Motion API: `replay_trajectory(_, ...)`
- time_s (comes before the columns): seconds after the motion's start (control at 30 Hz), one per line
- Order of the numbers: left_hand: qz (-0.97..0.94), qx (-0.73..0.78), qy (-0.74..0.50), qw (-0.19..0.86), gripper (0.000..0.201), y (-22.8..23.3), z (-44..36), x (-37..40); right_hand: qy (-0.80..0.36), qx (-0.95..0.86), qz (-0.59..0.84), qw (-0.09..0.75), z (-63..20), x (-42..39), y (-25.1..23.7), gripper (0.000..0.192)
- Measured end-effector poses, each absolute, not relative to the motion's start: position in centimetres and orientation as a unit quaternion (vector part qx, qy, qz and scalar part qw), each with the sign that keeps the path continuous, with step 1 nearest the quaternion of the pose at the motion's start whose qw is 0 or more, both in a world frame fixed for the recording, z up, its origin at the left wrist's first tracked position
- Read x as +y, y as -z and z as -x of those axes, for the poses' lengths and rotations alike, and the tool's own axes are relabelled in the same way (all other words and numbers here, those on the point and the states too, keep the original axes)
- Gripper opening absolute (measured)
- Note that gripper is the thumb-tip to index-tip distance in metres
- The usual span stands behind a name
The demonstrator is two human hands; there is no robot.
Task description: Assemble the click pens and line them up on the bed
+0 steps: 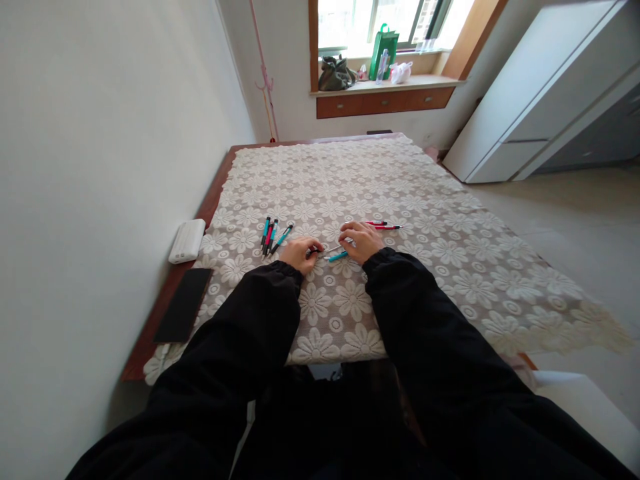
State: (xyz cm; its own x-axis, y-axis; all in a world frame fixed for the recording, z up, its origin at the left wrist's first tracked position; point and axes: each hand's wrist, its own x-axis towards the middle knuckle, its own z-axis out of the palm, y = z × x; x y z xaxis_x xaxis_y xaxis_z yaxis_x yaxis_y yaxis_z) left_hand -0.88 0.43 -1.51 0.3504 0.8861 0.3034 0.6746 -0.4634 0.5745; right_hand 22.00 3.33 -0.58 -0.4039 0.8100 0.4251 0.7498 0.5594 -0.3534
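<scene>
My left hand (299, 255) is closed in a pinch over the tablecloth, with a small black pen part (314, 251) at its fingertips. Facing it, my right hand (362, 241) has its fingers curled round one end of a thin pale rod (333, 249), which looks like a pen's inner tube and points toward my left hand. A blue pen barrel (337, 256) lies on the cloth just below, partly under my right hand. Several teal and black pens (273, 235), one red pen among them, lie left of my left hand. Red pens (387, 227) lie beyond my right hand.
A flowered lace tablecloth (340, 180) covers the table. Along its left side, by the wall, are a white power bank (187, 241) and a black phone (184, 305) with a cable. A windowsill holds a green bag (383, 53); a white cabinet (530, 87) stands at right.
</scene>
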Motion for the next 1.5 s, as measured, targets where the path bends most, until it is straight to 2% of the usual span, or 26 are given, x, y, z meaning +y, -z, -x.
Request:
replay_trajectory(0.47,-0.81,0.464,-0.314,0.175,0.026,1.4,0.8,0.29,-0.065,-0.876,0.397,0.268,-21.83,3.26,0.94,0.013)
replay_trajectory(0.67,-0.817,0.438,-0.334,0.173,0.017,1.38,0.81,0.18,-0.08,-0.901,0.339,0.257,-21.67,2.83,1.03,0.007)
replay_trajectory(0.8,-0.819,0.434,-0.335,0.167,0.014,1.4,0.83,0.21,-0.097,-0.911,0.319,0.244,-21.67,2.87,1.28,0.017)
replay_trajectory(0.9,-0.822,0.433,-0.331,0.163,0.013,1.45,0.86,0.25,-0.101,-0.917,0.307,0.236,-21.65,2.95,1.36,0.017)
replay_trajectory(1.07,-0.824,0.435,-0.326,0.162,0.01,1.7,0.91,0.36,-0.104,-0.922,0.297,0.227,-21.55,2.96,1.37,0.011)
replay_trajectory(1.5,-0.816,0.448,-0.327,0.163,0.005,1.72,0.86,0.44,-0.114,-0.921,0.299,0.225,-21.34,2.79,1.36,0.013)
